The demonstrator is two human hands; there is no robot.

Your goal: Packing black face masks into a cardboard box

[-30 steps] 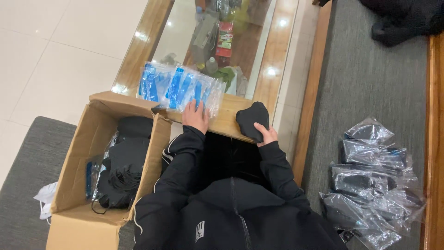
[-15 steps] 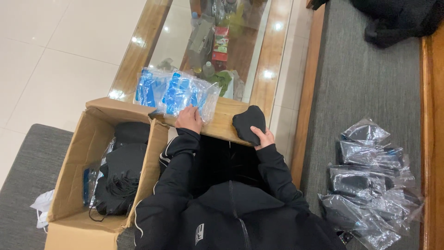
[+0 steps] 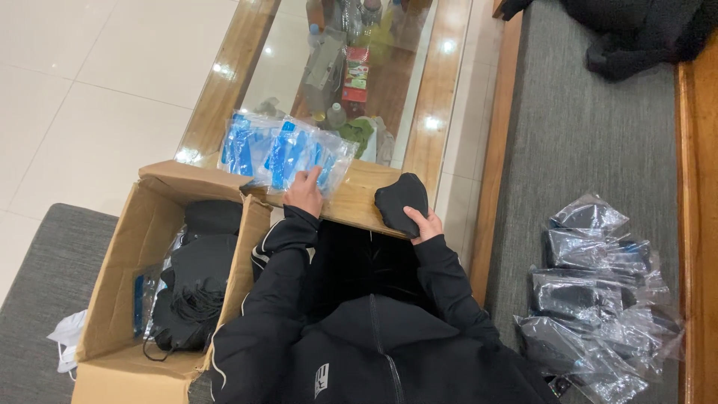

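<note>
Grey upholstered seating point(image 3: 591, 142) and pale floor tiles point(image 3: 97, 82) surround a wood-framed, glass-topped worktop point(image 3: 374, 198), with an open cardboard box point(image 3: 120, 292) of black goods at its near left corner. On that worktop the left hand point(image 3: 305, 193) lies with fingers spread flat on a stack of clear packets with blue contents point(image 3: 288, 153), while the right hand point(image 3: 425, 223) has its fingers curled on a black mask point(image 3: 401, 202) at the near edge. Judging by how close they sit to the edge, a careless push could send the slippery packets or the mask off the worktop.
</note>
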